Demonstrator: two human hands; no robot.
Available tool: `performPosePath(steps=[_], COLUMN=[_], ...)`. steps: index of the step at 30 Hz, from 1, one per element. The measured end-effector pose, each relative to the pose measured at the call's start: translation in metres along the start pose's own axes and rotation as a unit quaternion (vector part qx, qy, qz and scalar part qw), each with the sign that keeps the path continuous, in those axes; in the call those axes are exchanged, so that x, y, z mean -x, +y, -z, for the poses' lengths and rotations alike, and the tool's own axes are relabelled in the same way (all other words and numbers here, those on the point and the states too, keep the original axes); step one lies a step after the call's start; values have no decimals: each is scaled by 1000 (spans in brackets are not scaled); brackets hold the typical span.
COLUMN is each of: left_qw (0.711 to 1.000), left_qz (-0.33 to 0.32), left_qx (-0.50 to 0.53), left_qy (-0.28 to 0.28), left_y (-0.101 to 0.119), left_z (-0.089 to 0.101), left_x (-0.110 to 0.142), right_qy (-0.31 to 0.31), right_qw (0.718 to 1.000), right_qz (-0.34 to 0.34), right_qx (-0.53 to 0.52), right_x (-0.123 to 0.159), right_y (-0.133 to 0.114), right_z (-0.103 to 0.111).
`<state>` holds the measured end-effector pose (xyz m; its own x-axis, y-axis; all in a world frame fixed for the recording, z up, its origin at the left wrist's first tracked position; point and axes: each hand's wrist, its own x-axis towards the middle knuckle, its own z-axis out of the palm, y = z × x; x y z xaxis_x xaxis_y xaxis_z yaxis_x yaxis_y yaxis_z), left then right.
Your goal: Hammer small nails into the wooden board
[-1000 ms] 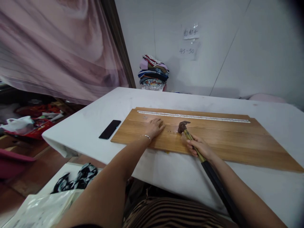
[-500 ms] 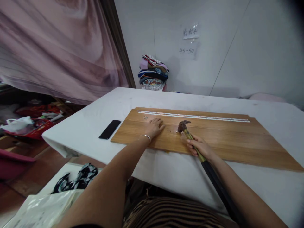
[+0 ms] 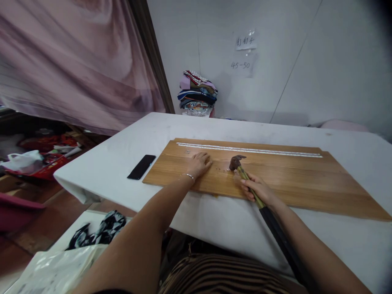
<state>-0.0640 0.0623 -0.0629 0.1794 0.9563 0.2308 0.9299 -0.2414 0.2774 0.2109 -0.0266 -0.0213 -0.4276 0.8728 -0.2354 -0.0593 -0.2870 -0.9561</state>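
My right hand (image 3: pixel 255 187) is wrapped round the handle of a claw hammer (image 3: pixel 235 162), near its head. The hammer's head is down at the wooden board (image 3: pixel 294 175), beside a short row of small nails (image 3: pixel 221 169) in the surface. Flat on the board, to the left of that row, rests my left hand (image 3: pixel 199 162), fingers stretched out and holding nothing. A few loose nails (image 3: pixel 188 151) lie beyond it, towards the board's left end. What is directly under the hammer face is hidden.
Two white measuring strips (image 3: pixel 248 150) run along the board's far side. A black phone (image 3: pixel 141 167) lies left of the board on the white table (image 3: pixel 113 149). Folded clothes (image 3: pixel 197 94) are piled at the wall. A plastic-wrapped packet (image 3: pixel 58 269) sits low at left.
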Motion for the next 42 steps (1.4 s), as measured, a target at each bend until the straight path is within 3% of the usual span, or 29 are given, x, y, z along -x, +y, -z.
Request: performPosePath(steps=[42], left_qw=[1000], left_qz=[2], left_qx=[-5], left_qy=[0], left_y=[1], left_z=[0], left_x=[0], right_qy=[-7], right_qw=[1000], right_qz=[18], right_qx=[-6], right_x=[-2], right_y=[6], right_z=[4])
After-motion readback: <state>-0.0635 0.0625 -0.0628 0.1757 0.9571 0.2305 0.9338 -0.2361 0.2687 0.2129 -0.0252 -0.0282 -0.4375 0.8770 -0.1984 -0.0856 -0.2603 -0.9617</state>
